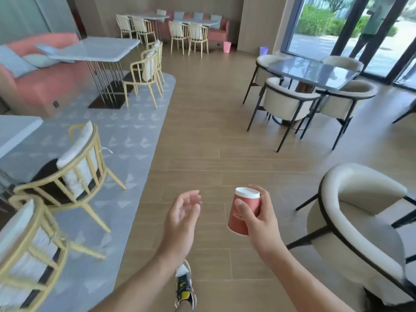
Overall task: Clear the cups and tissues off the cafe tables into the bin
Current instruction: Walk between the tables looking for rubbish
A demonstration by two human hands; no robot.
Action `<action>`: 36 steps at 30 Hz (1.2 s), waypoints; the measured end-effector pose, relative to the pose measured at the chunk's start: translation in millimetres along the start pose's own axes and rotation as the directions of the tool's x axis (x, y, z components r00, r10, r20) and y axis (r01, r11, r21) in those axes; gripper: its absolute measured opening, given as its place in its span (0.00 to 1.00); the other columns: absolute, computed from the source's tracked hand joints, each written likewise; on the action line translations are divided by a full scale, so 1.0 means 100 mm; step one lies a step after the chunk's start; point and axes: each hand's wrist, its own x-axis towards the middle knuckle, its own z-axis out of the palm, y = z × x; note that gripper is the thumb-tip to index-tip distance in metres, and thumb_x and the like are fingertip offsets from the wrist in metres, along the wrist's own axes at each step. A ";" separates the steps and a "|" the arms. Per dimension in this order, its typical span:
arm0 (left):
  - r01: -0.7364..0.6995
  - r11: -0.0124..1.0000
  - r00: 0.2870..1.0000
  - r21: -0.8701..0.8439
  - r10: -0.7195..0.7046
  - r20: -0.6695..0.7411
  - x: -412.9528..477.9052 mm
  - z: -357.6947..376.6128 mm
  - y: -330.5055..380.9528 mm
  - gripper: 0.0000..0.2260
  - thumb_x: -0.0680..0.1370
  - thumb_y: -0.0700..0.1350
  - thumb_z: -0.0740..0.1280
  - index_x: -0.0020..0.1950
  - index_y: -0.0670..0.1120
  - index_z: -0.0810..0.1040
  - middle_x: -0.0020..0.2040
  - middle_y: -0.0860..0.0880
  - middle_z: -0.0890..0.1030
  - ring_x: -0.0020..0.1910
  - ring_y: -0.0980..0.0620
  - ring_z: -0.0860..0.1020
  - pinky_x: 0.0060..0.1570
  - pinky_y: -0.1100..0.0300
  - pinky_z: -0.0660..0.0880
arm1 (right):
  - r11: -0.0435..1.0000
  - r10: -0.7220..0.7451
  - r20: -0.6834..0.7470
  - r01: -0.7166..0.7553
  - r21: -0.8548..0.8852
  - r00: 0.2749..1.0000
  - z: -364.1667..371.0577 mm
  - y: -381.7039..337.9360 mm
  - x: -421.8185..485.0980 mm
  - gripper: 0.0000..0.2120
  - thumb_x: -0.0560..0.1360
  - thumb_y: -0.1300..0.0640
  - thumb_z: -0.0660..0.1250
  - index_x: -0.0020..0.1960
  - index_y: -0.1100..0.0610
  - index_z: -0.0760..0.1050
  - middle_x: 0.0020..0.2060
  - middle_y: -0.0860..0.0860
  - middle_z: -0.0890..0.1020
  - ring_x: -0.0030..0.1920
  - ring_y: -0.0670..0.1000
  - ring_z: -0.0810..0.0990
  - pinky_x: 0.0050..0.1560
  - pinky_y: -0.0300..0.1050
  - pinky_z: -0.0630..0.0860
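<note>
Carry step: your right hand (262, 221) grips the upturned red cup (235, 221), left hand (182, 219) open, empty; next, walk to the pink bin (227, 46).

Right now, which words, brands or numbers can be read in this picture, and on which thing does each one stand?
"Hilton": white print running sideways on the red paper cup, which the right hand holds upside down. The print is blurred, so this reading is likely, not certain.
Smaller line beside it on the same cup: too small and blurred to read.
No other text, number or sign can be read anywhere else in the view.
</note>
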 end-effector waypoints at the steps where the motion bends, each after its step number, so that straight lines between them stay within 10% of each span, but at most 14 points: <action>1: 0.000 1.000 1.000 -0.005 0.000 -0.001 0.30 0.02 -0.03 0.14 0.75 0.47 0.65 0.60 0.50 0.80 0.52 0.55 0.84 0.56 0.55 0.81 0.56 0.55 0.78 | 1.000 -0.005 -0.009 0.005 -0.004 1.000 0.08 0.00 0.27 0.25 0.70 0.42 0.70 0.65 0.41 0.71 0.51 0.36 0.81 0.50 0.37 0.81 0.50 0.40 0.79; 20: 0.011 1.000 0.999 0.015 -0.012 0.037 4.96 0.53 -0.04 0.13 0.82 0.32 0.63 0.59 0.47 0.80 0.52 0.51 0.83 0.54 0.52 0.81 0.49 0.59 0.78 | 0.999 0.005 -0.062 -0.002 0.036 0.998 1.08 -0.27 4.68 0.21 0.70 0.43 0.71 0.62 0.40 0.71 0.50 0.30 0.80 0.51 0.38 0.81 0.52 0.41 0.77; 36: 0.017 1.000 1.000 -0.010 -0.017 -0.012 8.87 2.25 -0.12 0.11 0.78 0.42 0.66 0.59 0.50 0.80 0.51 0.56 0.84 0.54 0.54 0.82 0.50 0.58 0.79 | 0.999 -0.039 -0.006 0.039 0.037 0.999 0.68 -0.52 9.04 0.25 0.71 0.44 0.71 0.66 0.43 0.71 0.50 0.31 0.80 0.51 0.39 0.81 0.52 0.42 0.79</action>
